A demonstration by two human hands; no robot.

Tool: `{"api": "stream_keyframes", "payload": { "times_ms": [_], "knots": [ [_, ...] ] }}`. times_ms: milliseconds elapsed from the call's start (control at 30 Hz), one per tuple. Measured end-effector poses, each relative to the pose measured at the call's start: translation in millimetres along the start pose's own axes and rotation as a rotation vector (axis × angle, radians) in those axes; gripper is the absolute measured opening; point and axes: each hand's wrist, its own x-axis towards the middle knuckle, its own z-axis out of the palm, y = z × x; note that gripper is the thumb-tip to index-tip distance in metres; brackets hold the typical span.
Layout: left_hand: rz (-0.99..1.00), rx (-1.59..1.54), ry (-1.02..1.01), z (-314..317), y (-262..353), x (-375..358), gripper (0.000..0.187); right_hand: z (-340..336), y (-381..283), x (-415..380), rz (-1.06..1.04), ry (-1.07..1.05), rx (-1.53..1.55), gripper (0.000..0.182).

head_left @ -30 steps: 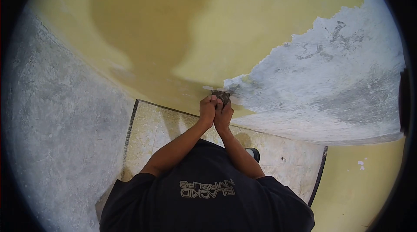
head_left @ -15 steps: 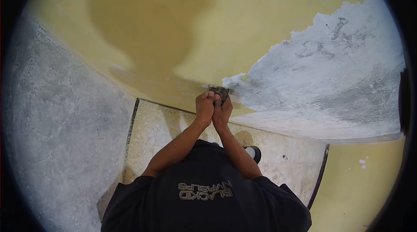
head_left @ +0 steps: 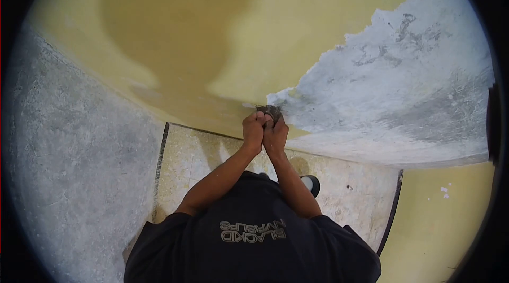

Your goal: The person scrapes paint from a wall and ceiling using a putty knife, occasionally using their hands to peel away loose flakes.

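Both my hands are closed side by side around a dark, worn paint scraper [head_left: 273, 109], its blade against the wall. My left hand [head_left: 253, 132] grips it from the left, thumb near the middle. My right hand [head_left: 276, 137] grips it from the right, fingers touching the left ones. The handle, if there is one, is hidden by my hands. Just above the blade, yellow paint [head_left: 260, 65] meets a bare grey-white patch [head_left: 360, 92] along a jagged edge.
A rough grey wall [head_left: 85, 134] stands on the left. Below is a light tiled floor [head_left: 344, 185], speckled with debris, with dark strips along its edges. My shoe [head_left: 313, 185] shows beside my right forearm. Another yellow surface [head_left: 440, 219] lies at lower right.
The scraper and both hands have shifted slightly right along the wall, still closed together. The view has also moved a little, and the bare patch looks much the same.
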Motion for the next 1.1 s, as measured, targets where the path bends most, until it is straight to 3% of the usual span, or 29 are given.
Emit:
{"api": "stream_keyframes", "payload": {
  "times_ms": [133,200,333,433,500,700,800,867,933,967,1000,1033,1100],
  "knots": [
    [0.047,-0.081,-0.077,-7.9,-24.2,12.5,0.017,1.1,22.5,0.0,-0.058,-0.013,-0.079,0.018],
    [-0.028,-0.107,-0.018,-1.3,-16.7,8.8,0.017,1.2,10.6,3.1,-0.072,0.016,0.003,0.022],
    [-0.012,-0.144,0.001,-0.2,-6.5,2.5,0.016,2.0,20.3,3.8,0.0,-0.068,-0.15,0.029],
    [0.025,-0.094,-0.025,-3.6,-18.2,2.3,0.016,-4.2,26.4,-8.2,-0.031,-0.038,-0.101,0.027],
    [-0.057,-0.145,0.022,4.0,-14.0,4.8,0.018,-2.7,10.5,9.8,-0.073,-0.027,-0.02,0.027],
    [-0.01,-0.142,-0.006,4.3,-5.6,-2.8,0.017,-6.0,4.8,2.1,-0.035,-0.04,-0.18,0.021],
    [0.011,-0.118,-0.004,8.9,4.4,2.1,0.018,-6.8,-7.0,8.1,-0.088,0.01,0.013,0.021],
    [-0.005,-0.121,0.021,9.0,6.2,0.6,0.019,-6.9,-19.6,10.7,-0.048,-0.032,-0.129,0.019],
    [0.098,-0.159,-0.055,3.0,7.0,1.8,0.017,-8.9,-15.0,4.4,0.034,-0.082,-0.144,0.021],
    [0.093,0.052,0.001,0.3,5.8,0.4,0.015,-8.3,-5.8,1.9,0.004,-0.055,-0.17,0.021],
    [0.116,0.05,-0.009,1.9,0.7,5.8,0.015,-4.6,3.2,5.5,-0.037,-0.017,-0.188,0.021],
    [0.036,-0.071,-0.019,4.1,-11.6,6.4,0.015,-5.3,16.1,0.9,-0.1,0.042,-0.012,0.021],
    [-0.059,-0.207,-0.04,8.1,-11.9,3.0,0.015,-6.9,8.0,8.0,-0.05,0.004,-0.11,0.02]
  ]
}}
